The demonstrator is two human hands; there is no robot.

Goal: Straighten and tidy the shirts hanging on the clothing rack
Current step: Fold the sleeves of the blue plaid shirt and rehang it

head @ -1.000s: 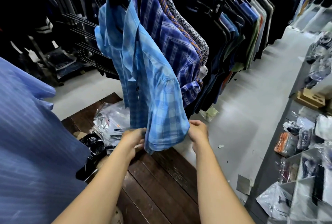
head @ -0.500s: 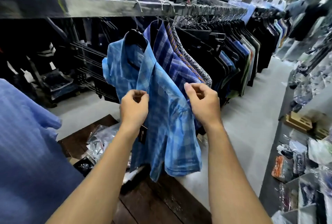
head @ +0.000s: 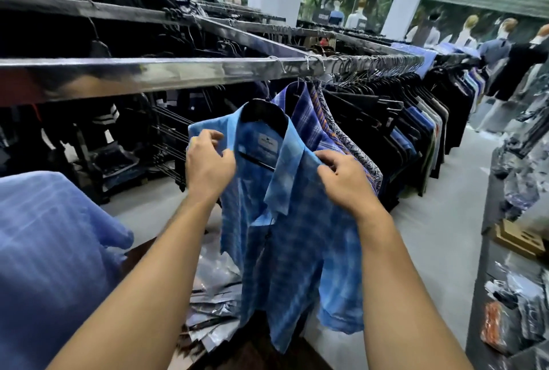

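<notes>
Head view: L hand (head: 209, 167) pinches blue plaid shirt (head: 285, 251) by collar at 9 o'clock, R hand (head: 347, 185) pinches it at 3. Shirt's on black hanger (head: 264, 113).

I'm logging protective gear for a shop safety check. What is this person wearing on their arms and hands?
Nothing that shows. The left hand and right hand are bare: no gloves, and no ring, watch or bracelet is visible. The left forearm and right forearm are uncovered down to the picture's lower edge, with no sleeve, cuff or marking in view.
</notes>
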